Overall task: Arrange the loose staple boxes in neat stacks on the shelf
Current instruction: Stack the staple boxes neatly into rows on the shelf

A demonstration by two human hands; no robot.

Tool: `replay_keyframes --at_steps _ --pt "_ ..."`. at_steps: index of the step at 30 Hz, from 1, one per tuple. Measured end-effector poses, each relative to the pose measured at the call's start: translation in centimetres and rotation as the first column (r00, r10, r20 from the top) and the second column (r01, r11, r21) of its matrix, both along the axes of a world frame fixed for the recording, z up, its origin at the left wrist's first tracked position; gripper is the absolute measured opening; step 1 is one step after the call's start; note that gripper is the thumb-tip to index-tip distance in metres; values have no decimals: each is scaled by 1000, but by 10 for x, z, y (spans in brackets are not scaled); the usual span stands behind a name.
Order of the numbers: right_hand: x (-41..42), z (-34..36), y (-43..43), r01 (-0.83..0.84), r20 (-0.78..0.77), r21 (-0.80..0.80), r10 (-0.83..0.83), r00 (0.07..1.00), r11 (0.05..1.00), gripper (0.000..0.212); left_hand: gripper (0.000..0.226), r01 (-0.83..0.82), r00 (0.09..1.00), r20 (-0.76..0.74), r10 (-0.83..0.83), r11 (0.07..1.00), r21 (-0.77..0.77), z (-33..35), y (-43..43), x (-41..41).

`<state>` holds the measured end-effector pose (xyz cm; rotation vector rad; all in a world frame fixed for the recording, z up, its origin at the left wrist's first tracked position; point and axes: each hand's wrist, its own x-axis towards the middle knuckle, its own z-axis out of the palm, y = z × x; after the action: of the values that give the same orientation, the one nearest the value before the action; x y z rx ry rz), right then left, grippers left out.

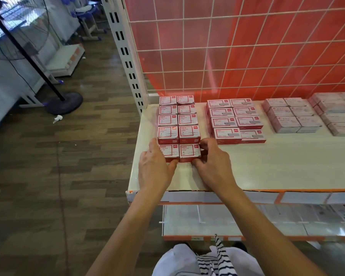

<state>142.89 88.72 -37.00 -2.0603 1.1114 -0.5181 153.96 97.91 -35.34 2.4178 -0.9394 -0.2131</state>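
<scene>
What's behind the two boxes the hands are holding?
Four more rows of red-and-white boxes, two per row, run back to the wire grid. The left hand and right hand cover the outer sides of the held boxes, so nothing shows there.

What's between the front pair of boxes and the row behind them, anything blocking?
Nothing visible. Left hand and right hand grip the front pair of boxes, which sits directly before the next row, no object between.
</scene>
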Motion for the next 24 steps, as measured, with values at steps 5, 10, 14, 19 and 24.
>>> replay_keyframes --at_steps 5,10,14,19,24 --pt "0 1 2 1 1 -16 -1 1000 1000 44 68 13 999 34 -13 1000 -4 -4 0 -2" --pt "1 0 2 -10 -27 -56 8 1000 998 46 83 -3 997 72 2 1000 20 -8 0 -7" --pt "-2 0 1 -23 -54 -117 17 998 993 47 91 22 974 222 -33 999 50 -5 1 -14" --pt "-2 0 0 -29 -93 -135 17 995 990 49 90 20 959 282 -34 999 50 -9 -2 -18" --pt "1 1 4 -33 -126 -162 13 992 986 47 87 20 911 412 -33 999 35 -17 -3 -18"
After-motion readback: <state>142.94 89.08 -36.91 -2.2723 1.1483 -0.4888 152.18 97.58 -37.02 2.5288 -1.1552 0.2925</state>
